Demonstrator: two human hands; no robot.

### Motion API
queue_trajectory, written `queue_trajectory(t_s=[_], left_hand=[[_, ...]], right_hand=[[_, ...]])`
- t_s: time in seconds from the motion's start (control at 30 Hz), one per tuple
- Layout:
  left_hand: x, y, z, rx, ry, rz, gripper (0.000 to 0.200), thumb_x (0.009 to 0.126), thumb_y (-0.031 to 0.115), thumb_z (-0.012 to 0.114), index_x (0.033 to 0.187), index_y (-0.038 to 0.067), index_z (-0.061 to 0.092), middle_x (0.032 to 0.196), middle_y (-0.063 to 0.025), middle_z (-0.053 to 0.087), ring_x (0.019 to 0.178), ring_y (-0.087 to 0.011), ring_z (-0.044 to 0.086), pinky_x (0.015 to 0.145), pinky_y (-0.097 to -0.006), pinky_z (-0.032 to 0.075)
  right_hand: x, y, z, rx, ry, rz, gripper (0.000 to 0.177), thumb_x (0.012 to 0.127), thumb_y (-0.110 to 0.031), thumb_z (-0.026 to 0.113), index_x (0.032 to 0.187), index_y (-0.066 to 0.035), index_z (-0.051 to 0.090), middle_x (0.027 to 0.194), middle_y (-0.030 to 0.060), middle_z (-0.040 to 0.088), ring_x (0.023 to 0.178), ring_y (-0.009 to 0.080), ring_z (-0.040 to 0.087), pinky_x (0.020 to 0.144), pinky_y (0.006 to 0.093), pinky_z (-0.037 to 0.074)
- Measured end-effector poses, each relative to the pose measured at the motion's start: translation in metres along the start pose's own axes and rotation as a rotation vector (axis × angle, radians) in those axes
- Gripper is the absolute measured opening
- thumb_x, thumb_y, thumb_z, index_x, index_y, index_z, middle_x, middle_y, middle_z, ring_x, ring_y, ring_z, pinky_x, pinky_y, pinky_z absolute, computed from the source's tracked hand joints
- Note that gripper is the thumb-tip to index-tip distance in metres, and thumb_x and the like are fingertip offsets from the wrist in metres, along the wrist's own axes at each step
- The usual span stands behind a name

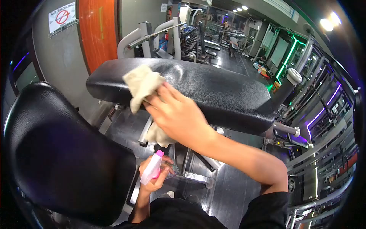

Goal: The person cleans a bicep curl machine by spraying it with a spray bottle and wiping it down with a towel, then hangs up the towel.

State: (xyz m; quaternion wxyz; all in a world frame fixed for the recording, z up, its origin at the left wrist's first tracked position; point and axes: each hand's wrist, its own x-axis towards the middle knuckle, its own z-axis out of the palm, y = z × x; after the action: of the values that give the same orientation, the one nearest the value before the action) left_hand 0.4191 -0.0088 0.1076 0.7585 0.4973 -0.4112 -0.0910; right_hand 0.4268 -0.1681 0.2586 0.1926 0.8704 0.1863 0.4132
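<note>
A cream cloth [142, 83] is under the fingers of my right hand [178, 114], pressed against the near edge of a long black padded bench [213, 86]. A lower fold of the cloth hangs below my wrist. My left hand [154, 177] is lower down, wrapped round a spray bottle with a pink nozzle and a pale, translucent head [152, 168]. Most of the bottle's body is hidden by my fingers. To the left stands a black padded backrest [68, 152].
Metal frame legs [196, 177] stand on the dark floor below the bench. Behind it are a grey machine frame [146, 38], an orange door [97, 32] and a no-smoking sign [62, 17]. Weight machines with green and purple light strips line the right side.
</note>
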Motion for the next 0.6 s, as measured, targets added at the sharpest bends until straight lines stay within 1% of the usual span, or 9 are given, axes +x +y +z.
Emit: queue_trajectory(t_s=[0.07, 0.13, 0.23, 0.3, 0.37, 0.43, 0.47, 0.5, 0.6], left_hand=[[0.004, -0.003, 0.006, -0.002, -0.048, -0.005, 0.024, 0.082, -0.005, 0.059, 0.104, -0.010, 0.053, 0.088, -0.0186, 0.065, 0.068, -0.0223, 0.068, 0.062, -0.0306, 0.055], [0.009, -0.006, 0.009, 0.023, -0.095, 0.031, 0.024, 0.082, -0.004, 0.060, 0.104, -0.009, 0.053, 0.088, -0.0183, 0.066, 0.068, -0.0224, 0.068, 0.062, -0.0308, 0.054], [0.010, -0.012, 0.012, 0.087, -0.145, 0.088, 0.024, 0.083, -0.001, 0.061, 0.104, -0.008, 0.053, 0.087, -0.0181, 0.066, 0.067, -0.0223, 0.068, 0.061, -0.0309, 0.054], [0.014, -0.007, 0.016, -0.052, -0.141, 0.037, 0.023, 0.083, -0.001, 0.061, 0.103, -0.008, 0.053, 0.088, -0.0188, 0.066, 0.067, -0.0220, 0.068, 0.062, -0.0305, 0.054], [0.021, -0.007, 0.016, -0.044, -0.151, 0.081, 0.023, 0.083, -0.001, 0.061, 0.104, -0.008, 0.053, 0.088, -0.0189, 0.066, 0.068, -0.0213, 0.068, 0.062, -0.0301, 0.054], [0.027, -0.003, 0.017, -0.069, -0.121, -0.007, 0.024, 0.083, -0.001, 0.060, 0.104, -0.009, 0.053, 0.087, -0.0190, 0.066, 0.068, -0.0210, 0.068, 0.062, -0.0300, 0.054], [0.032, 0.000, 0.018, -0.086, -0.102, 0.002, 0.025, 0.083, -0.001, 0.060, 0.105, -0.009, 0.053, 0.087, -0.0189, 0.065, 0.068, -0.0201, 0.068, 0.062, -0.0296, 0.055], [0.037, 0.002, 0.017, -0.085, -0.099, 0.010, 0.025, 0.083, -0.001, 0.060, 0.105, -0.009, 0.053, 0.087, -0.0189, 0.065, 0.068, -0.0201, 0.068, 0.062, -0.0296, 0.055], [0.049, 0.005, 0.013, -0.028, -0.075, 0.049, 0.025, 0.082, -0.005, 0.060, 0.106, -0.009, 0.053, 0.089, -0.0178, 0.065, 0.068, -0.0178, 0.067, 0.063, -0.0276, 0.054]], right_hand=[[-0.027, 0.007, -0.029, 0.053, 0.028, 0.053, 0.028, 0.071, -0.016, 0.059, 0.095, -0.004, 0.068, 0.104, 0.0085, 0.063, 0.111, 0.0267, 0.055, 0.104, 0.0387, 0.040], [-0.056, 0.010, -0.054, 0.088, -0.171, 0.078, 0.030, 0.070, -0.017, 0.059, 0.095, -0.002, 0.067, 0.105, 0.0096, 0.062, 0.111, 0.0299, 0.055, 0.108, 0.0411, 0.035], [-0.085, 0.014, -0.092, -0.012, -0.247, 0.153, 0.032, 0.067, -0.016, 0.059, 0.095, -0.002, 0.067, 0.103, 0.0099, 0.062, 0.110, 0.0297, 0.055, 0.105, 0.0401, 0.039], [-0.100, 0.026, -0.115, -0.088, -0.224, 0.252, 0.032, 0.066, -0.014, 0.060, 0.095, -0.003, 0.067, 0.103, 0.0114, 0.062, 0.108, 0.0319, 0.057, 0.099, 0.0406, 0.045], [-0.100, 0.049, -0.140, -0.201, -0.195, 0.471, 0.030, 0.067, -0.008, 0.059, 0.096, -0.001, 0.067, 0.103, 0.0158, 0.061, 0.107, 0.0360, 0.057, 0.092, 0.0429, 0.048], [-0.102, 0.072, -0.147, -0.277, -0.219, 0.561, 0.035, 0.068, 0.001, 0.055, 0.102, 0.001, 0.064, 0.107, 0.0201, 0.060, 0.107, 0.0394, 0.057, 0.091, 0.0443, 0.047], [-0.100, 0.080, -0.149, -0.075, -0.237, 0.581, 0.043, 0.068, 0.008, 0.049, 0.109, 0.003, 0.061, 0.113, 0.0228, 0.058, 0.111, 0.0409, 0.054, 0.094, 0.0443, 0.045], [-0.102, 0.089, -0.146, 0.033, -0.318, 0.546, 0.049, 0.068, 0.010, 0.045, 0.115, 0.004, 0.058, 0.119, 0.0249, 0.055, 0.118, 0.0410, 0.049, 0.099, 0.0446, 0.042], [-0.091, 0.109, -0.136, 0.351, -0.412, 0.440, 0.058, 0.069, 0.010, 0.042, 0.126, 0.003, 0.050, 0.129, 0.0268, 0.047, 0.125, 0.0404, 0.042, 0.105, 0.0435, 0.035]])
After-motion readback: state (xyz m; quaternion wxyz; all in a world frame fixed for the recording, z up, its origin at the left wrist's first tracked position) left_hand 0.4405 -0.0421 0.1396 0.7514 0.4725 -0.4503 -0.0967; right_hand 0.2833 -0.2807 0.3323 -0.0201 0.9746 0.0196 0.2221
